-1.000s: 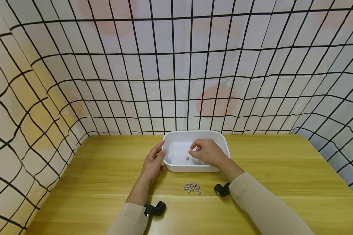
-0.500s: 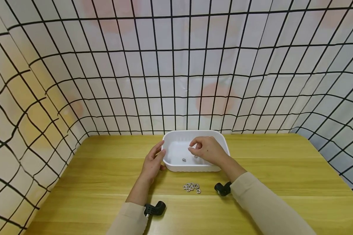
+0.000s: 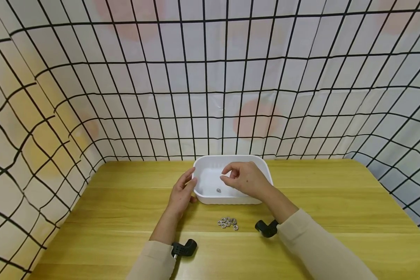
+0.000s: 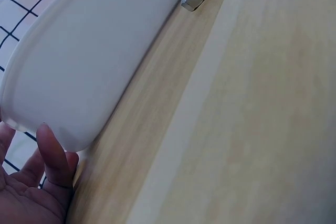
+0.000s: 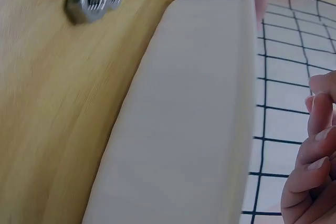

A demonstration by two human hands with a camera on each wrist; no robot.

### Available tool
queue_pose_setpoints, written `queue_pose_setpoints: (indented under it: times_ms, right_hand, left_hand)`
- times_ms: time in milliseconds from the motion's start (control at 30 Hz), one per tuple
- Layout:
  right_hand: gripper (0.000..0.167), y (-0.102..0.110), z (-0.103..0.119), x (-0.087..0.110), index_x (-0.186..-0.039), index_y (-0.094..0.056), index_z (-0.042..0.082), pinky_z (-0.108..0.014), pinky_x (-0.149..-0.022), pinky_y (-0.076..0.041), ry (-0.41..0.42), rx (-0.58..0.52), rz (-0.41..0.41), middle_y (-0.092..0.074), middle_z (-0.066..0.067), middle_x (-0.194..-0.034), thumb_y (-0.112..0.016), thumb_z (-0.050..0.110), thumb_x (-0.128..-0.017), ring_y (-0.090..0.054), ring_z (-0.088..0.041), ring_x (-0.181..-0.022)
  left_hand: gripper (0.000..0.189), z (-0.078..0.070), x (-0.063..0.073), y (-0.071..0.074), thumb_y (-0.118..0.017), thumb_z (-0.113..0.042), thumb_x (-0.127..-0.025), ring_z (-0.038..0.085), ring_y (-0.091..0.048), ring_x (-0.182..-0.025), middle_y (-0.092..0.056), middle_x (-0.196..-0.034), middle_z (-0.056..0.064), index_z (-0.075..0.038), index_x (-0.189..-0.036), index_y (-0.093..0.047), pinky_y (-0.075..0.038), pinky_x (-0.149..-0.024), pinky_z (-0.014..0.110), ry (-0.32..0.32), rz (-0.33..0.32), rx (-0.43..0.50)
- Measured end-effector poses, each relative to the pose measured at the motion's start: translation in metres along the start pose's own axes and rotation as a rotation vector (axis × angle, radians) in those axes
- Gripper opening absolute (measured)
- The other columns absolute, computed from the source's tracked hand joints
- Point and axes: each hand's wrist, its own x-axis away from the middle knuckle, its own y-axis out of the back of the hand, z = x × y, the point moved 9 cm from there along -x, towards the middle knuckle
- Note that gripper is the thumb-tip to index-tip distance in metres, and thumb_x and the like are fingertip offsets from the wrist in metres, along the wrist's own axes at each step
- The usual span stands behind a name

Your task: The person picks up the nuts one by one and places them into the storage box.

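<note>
A white plastic basin (image 3: pixel 215 200) stands at the table's back. My left hand (image 3: pixel 180 194) rests its extended fingers and thumb against the basin's left end; in the left wrist view, the thumb (image 4: pixel 52 150) lies at its outer corner. Over the basin's inside, my right hand (image 3: pixel 246 179) hovers with thumb and index fingertips parted and nothing visible between them. Its other fingers (image 5: pixel 310 177) bend loosely in the right wrist view. One small metal nut (image 3: pixel 218 190) lies on the basin floor, left of and below the right hand, which hides part of that floor.
Several hex nuts (image 3: pixel 228 223) sit in a cluster on the wooden table (image 3: pixel 126 217), in front of the basin; one (image 5: pixel 92 1) looks larger in the right wrist view. Behind the table rises a white cloth backdrop (image 3: pixel 210 77) with black grid lines.
The nut in the basin has shifted slightly left and nearer. A second one, seen under my right hand half a second ago, is out of sight. That hand has moved slightly left.
</note>
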Motion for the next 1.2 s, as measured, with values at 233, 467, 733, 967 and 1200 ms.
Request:
queue_pose_setpoints:
  times_ms: [233,467,733,967,1200]
  right_hand:
    - [0.010,0.000,0.013,0.015,-0.096,-0.076,0.018,-0.022,-0.051,-0.041,0.027,-0.041,-0.019,-0.063,0.006,-0.068,-0.079,0.024,-0.089,-0.051,-0.011,-0.058]
    - [0.010,-0.002,0.019,0.030,-0.093,-0.076,0.015,-0.021,-0.050,-0.041,0.048,-0.088,-0.032,-0.062,0.006,-0.066,-0.080,0.023,-0.088,-0.050,-0.009,-0.057]
    - [0.010,-0.001,0.014,0.046,-0.092,-0.076,0.014,-0.020,-0.051,-0.041,0.007,-0.140,-0.043,-0.063,0.004,-0.069,-0.080,0.022,-0.088,-0.051,-0.010,-0.059]
    - [0.007,-0.005,0.007,0.058,-0.092,-0.076,0.018,-0.020,-0.052,-0.042,-0.058,-0.155,-0.027,-0.062,0.006,-0.069,-0.080,0.022,-0.088,-0.052,-0.010,-0.060]
    - [0.007,-0.009,-0.003,0.070,-0.091,-0.075,0.018,-0.020,-0.053,-0.043,-0.082,-0.174,-0.012,-0.063,0.005,-0.071,-0.080,0.022,-0.088,-0.053,-0.009,-0.061]
  left_hand:
    - [0.046,0.000,0.000,0.000,-0.058,-0.031,-0.105,0.025,-0.059,-0.103,-0.050,-0.152,0.014,-0.029,-0.150,-0.051,-0.052,-0.061,0.025,0.006,0.000,0.005]
    - [0.047,0.000,0.000,0.001,-0.058,-0.030,-0.105,0.026,-0.059,-0.104,-0.050,-0.153,0.014,-0.029,-0.151,-0.051,-0.052,-0.062,0.026,-0.002,-0.003,-0.005]
    - [0.047,-0.002,0.002,0.000,-0.057,-0.031,-0.105,0.026,-0.059,-0.106,-0.049,-0.153,0.014,-0.029,-0.152,-0.050,-0.052,-0.062,0.026,-0.004,0.002,-0.004]
    - [0.047,-0.002,0.001,0.000,-0.057,-0.031,-0.105,0.027,-0.059,-0.105,-0.049,-0.153,0.015,-0.029,-0.151,-0.050,-0.052,-0.062,0.026,-0.001,0.001,-0.003]
    - [0.046,-0.001,0.001,0.000,-0.057,-0.030,-0.105,0.026,-0.060,-0.102,-0.050,-0.152,0.013,-0.030,-0.150,-0.051,-0.052,-0.062,0.026,0.006,-0.005,-0.003]
